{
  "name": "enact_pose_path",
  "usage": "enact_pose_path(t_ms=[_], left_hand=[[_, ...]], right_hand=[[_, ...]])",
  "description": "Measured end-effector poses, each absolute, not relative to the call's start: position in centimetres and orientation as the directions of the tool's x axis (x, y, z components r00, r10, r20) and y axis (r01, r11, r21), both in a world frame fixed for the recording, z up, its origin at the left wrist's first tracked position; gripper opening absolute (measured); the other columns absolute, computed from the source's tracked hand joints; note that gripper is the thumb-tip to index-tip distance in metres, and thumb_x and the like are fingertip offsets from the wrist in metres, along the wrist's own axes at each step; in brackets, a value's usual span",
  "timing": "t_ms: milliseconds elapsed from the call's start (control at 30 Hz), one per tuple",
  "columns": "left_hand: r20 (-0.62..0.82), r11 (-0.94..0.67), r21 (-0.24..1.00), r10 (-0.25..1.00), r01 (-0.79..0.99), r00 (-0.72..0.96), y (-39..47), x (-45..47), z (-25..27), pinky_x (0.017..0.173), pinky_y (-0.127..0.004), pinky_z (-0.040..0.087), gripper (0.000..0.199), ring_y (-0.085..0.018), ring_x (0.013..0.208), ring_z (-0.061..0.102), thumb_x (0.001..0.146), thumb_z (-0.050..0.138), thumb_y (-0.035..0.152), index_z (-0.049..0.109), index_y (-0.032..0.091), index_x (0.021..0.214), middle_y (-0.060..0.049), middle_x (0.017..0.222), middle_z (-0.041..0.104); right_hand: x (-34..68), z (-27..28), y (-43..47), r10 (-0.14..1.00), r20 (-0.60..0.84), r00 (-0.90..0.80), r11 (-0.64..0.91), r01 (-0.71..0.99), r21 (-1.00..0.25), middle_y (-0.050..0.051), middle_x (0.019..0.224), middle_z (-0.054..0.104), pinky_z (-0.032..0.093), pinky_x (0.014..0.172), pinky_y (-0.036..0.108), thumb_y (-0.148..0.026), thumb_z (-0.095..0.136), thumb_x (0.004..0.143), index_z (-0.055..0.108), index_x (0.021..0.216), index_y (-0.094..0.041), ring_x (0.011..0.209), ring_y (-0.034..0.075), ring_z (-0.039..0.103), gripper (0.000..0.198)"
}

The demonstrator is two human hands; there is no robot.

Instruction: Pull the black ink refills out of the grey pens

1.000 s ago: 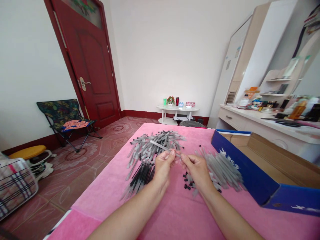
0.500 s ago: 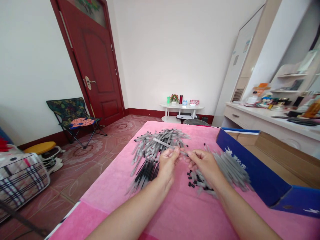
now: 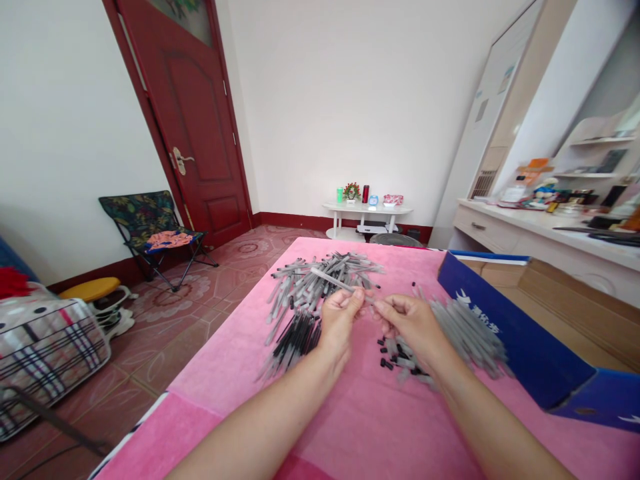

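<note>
My left hand (image 3: 343,320) is closed around a slim, translucent pen (image 3: 330,278), whose far end sticks out up and to the left. At the pen's near end, the fingers of my right hand (image 3: 404,321) are pinched together; exactly what lies between them is partly hidden. Beyond my left hand spreads a loose heap of grey pen barrels (image 3: 295,283). Dark pen refills (image 3: 299,333) lie in a bundle left of my left wrist. Small black and clear caps (image 3: 387,353) are scattered under my right hand, and a row of grey pens (image 3: 473,337) lies right of it.
A pink cloth (image 3: 240,360) covers the table. On its right side stands an open blue cardboard box (image 3: 510,340). Farther off are a white low table (image 3: 367,208), a folding chair (image 3: 155,227), a red door (image 3: 200,133) and a dresser (image 3: 550,230) with bottles.
The whole view has shifted slightly to the right. Both hands stay close together at the pen, with little change in their grip.
</note>
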State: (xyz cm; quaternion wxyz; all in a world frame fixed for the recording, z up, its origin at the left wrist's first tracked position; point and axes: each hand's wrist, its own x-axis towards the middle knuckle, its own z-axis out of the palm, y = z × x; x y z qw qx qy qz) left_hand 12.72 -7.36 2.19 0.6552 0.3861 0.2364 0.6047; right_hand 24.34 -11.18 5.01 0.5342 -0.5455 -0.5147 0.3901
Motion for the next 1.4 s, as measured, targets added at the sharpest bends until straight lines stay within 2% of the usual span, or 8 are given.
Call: enact_pose_path(t_ms=[233,433,700,800,933,1067,1267,1400], left_hand=[[0.201,-0.074,0.804,0.968,-0.59,0.153,-7.4,12.6,2.1,0.055,-0.02,0.04,0.027,-0.009,0.06,0.054,0.064,0.069,0.035,0.063,0.012,0.075,-0.008,0.081,0.066],[0.095,0.016,0.797,0.984,-0.604,0.152,-7.8,12.7,2.7,0.054,-0.017,0.041,0.028,-0.009,0.061,0.056,0.061,0.071,0.035,0.062,0.011,0.072,-0.006,0.076,0.066],[-0.05,0.141,0.777,0.985,-0.613,0.164,-7.7,12.5,2.9,0.049,-0.016,0.04,0.032,-0.009,0.057,0.059,0.056,0.073,0.039,0.058,0.011,0.063,-0.006,0.073,0.066],[-0.019,0.106,0.773,0.989,-0.625,0.144,-7.4,12.3,2.8,0.051,-0.016,0.041,0.031,-0.007,0.055,0.057,0.057,0.073,0.037,0.057,0.011,0.062,-0.004,0.069,0.065],[0.057,0.058,0.782,0.985,-0.621,0.163,-7.1,12.1,2.6,0.052,-0.016,0.039,0.028,-0.007,0.061,0.057,0.062,0.07,0.036,0.057,0.011,0.065,-0.006,0.078,0.066],[0.086,0.043,0.803,0.979,-0.595,0.187,-7.1,12.1,2.5,0.052,-0.016,0.039,0.027,-0.007,0.061,0.057,0.064,0.069,0.034,0.059,0.01,0.069,-0.007,0.081,0.066],[0.012,0.089,0.801,0.986,-0.591,0.166,-7.3,12.2,2.9,0.048,-0.015,0.038,0.031,-0.007,0.057,0.057,0.059,0.072,0.037,0.059,0.01,0.064,-0.005,0.071,0.065],[-0.083,0.176,0.777,0.98,-0.605,0.179,-7.4,12.4,2.9,0.046,-0.013,0.038,0.031,-0.007,0.055,0.057,0.057,0.073,0.037,0.059,0.011,0.067,-0.003,0.067,0.064]], right_hand=[[24.3,5.3,-11.4,0.993,0.048,0.107,0.032,0.147,-0.989,0.001,0.052,0.057,0.04,0.037,0.019,-0.044,0.057,0.069,0.055,0.06,-0.015,0.04,0.009,0.051,0.031],[24.7,4.7,-11.2,0.939,0.289,0.189,0.204,0.371,-0.906,-0.001,0.053,0.056,0.04,0.044,0.021,-0.032,0.064,0.065,0.054,0.063,-0.015,0.046,0.011,0.051,0.02],[24.5,5.5,-12.2,0.769,0.64,0.013,0.234,0.925,-0.299,0.0,0.062,0.059,0.031,0.053,0.023,-0.025,0.056,0.071,0.054,0.06,-0.018,0.059,0.013,0.052,0.013],[24.1,5.4,-12.0,0.817,0.564,0.123,0.218,0.839,-0.498,0.0,0.06,0.058,0.034,0.05,0.022,-0.035,0.057,0.071,0.055,0.067,-0.018,0.053,0.012,0.052,0.017],[23.8,4.7,-11.4,0.98,0.135,0.149,0.081,0.323,-0.943,0.001,0.056,0.057,0.037,0.038,0.021,-0.054,0.043,0.076,0.055,0.07,-0.016,0.042,0.011,0.052,0.04],[23.9,4.2,-11.2,0.998,-0.021,0.065,-0.023,0.032,-0.999,0.0,0.055,0.056,0.036,0.034,0.017,-0.053,0.05,0.073,0.056,0.067,-0.014,0.038,0.007,0.049,0.04],[24.5,4.4,-11.1,0.971,0.209,0.116,0.17,0.28,-0.945,-0.003,0.05,0.053,0.038,0.041,0.019,-0.037,0.061,0.068,0.058,0.065,-0.014,0.042,0.009,0.047,0.024],[24.9,5.0,-11.3,0.865,0.5,0.031,0.349,0.679,-0.646,-0.001,0.056,0.053,0.036,0.05,0.022,-0.027,0.06,0.07,0.055,0.058,-0.016,0.053,0.011,0.048,0.016]])
